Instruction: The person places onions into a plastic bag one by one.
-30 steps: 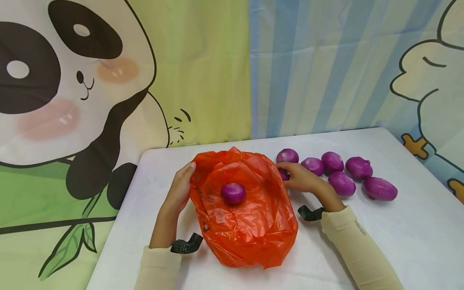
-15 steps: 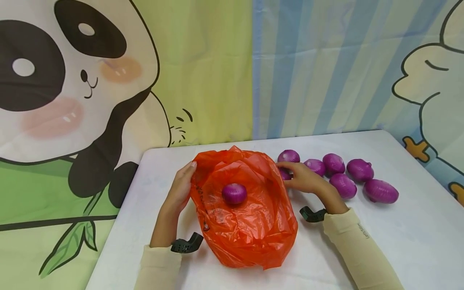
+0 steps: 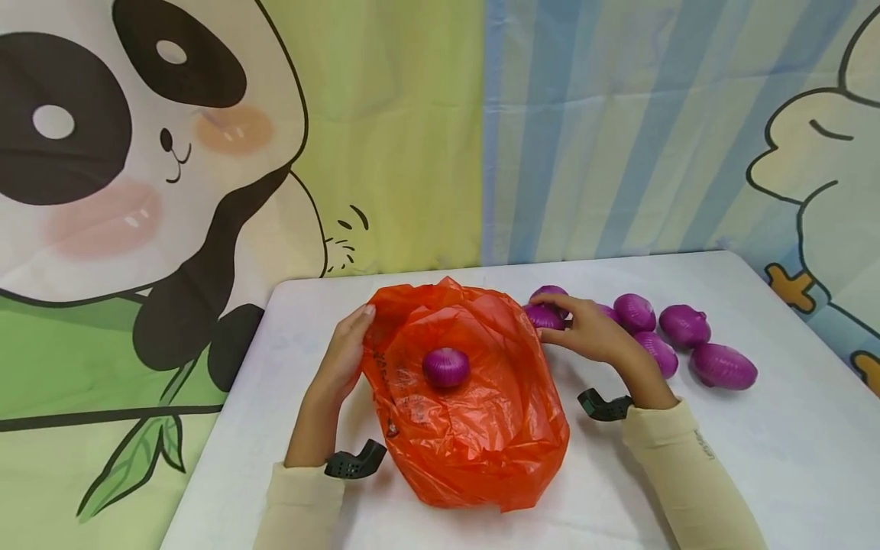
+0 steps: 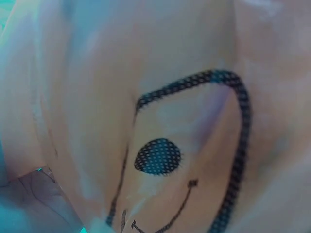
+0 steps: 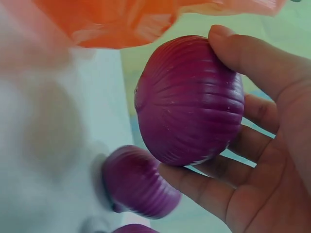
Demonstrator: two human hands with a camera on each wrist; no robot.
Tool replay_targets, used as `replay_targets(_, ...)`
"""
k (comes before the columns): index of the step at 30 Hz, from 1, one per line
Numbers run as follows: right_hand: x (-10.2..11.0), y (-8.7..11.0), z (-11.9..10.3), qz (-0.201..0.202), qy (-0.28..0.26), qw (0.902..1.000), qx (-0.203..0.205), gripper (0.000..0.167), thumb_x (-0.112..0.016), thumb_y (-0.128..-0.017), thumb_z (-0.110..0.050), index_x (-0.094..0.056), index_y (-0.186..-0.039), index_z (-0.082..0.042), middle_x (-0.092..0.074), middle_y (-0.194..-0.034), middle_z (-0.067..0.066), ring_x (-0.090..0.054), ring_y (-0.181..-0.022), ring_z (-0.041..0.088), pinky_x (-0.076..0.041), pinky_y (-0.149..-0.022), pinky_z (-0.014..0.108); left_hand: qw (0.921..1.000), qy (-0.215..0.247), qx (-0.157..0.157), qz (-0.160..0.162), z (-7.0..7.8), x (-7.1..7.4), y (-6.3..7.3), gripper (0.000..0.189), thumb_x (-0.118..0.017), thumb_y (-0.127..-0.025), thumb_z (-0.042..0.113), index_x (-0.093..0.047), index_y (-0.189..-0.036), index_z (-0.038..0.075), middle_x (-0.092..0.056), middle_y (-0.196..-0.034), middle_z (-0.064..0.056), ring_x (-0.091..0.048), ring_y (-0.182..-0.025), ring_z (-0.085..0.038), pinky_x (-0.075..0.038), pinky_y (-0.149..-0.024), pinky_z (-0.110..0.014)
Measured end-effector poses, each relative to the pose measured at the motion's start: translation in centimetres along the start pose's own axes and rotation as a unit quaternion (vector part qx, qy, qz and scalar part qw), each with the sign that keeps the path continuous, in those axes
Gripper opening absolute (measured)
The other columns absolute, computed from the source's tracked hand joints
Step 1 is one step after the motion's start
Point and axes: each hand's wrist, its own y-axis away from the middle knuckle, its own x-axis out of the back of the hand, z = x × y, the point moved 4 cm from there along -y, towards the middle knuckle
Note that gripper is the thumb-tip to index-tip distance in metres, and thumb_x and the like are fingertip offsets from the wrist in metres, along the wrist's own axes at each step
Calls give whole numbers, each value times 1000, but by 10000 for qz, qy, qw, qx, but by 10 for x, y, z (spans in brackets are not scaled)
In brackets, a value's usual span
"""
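An orange-red plastic bag point(image 3: 481, 443) lies with its mouth spread, and a purple onion point(image 3: 446, 367) sits inside it. At the bag's left rim my left hand point(image 3: 341, 355) holds the plastic, thumb visible at the edge and the other fingers mostly hidden. My right hand point(image 3: 594, 330) grips another purple onion point(image 5: 192, 102) between thumb and fingers, just beside the bag's right rim. In the right wrist view this onion is off the table, below the orange plastic. The left wrist view is filled by a close, blurred surface with a black printed face.
Several more purple onions point(image 3: 685, 326) lie on the white table point(image 3: 777, 451) to the right, some partly behind the right hand. One onion point(image 5: 141, 182) shows below the held one. A curtain point(image 3: 571, 130) with cartoon prints hangs behind the table.
My right hand has lifted the gripped onion slightly, moving it up and to the right beside the bag's rim. The left hand and bag keep their place; the view has shifted slightly.
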Motion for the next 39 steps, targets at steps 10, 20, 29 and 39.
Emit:
replay_targets(10, 22, 7, -10, 385, -206, 9987, -270, 57, -75, -86, -33, -55, -136, -14, -56, -130, 18, -62, -105, 39, -54, -81, 49, 9999, 5, -13, -109, -2, -4, 0, 50, -40, -105, 37, -48, -139, 0, -51, -131, -14, -48, -119, -25, -41, -102, -40)
replay_targets(20, 34, 7, -30, 801, -369, 9952, 415, 56, -76, -86, -17, -54, -136, -5, -54, -135, 15, -57, -115, 34, -50, -86, 44, 9998, 46, -21, -170, -2, -7, -1, 49, -40, -105, 35, -48, -139, 1, -51, -131, -15, -48, -119, -25, -40, -103, -41)
replay_targets(29, 48, -1, -58, 1129, -345, 9896, 822, 57, -78, -84, -12, -56, -137, -10, -57, -132, 8, -58, -114, 26, -50, -88, 31, 9998, -20, -74, -202, -1, -6, 0, 49, -41, -105, 36, -49, -138, 1, -52, -131, -13, -49, -119, -24, -41, -102, -39)
replay_targets(39, 51, -5, -87, 1083, -597, 9847, 1229, 58, -77, -84, -7, -55, -138, -15, -57, -133, 2, -56, -114, 18, -49, -87, 19, 9995, 51, -84, -288, 0, -8, 0, 47, -39, -106, 33, -48, -138, -1, -52, -130, -15, -49, -118, -24, -40, -103, -43)
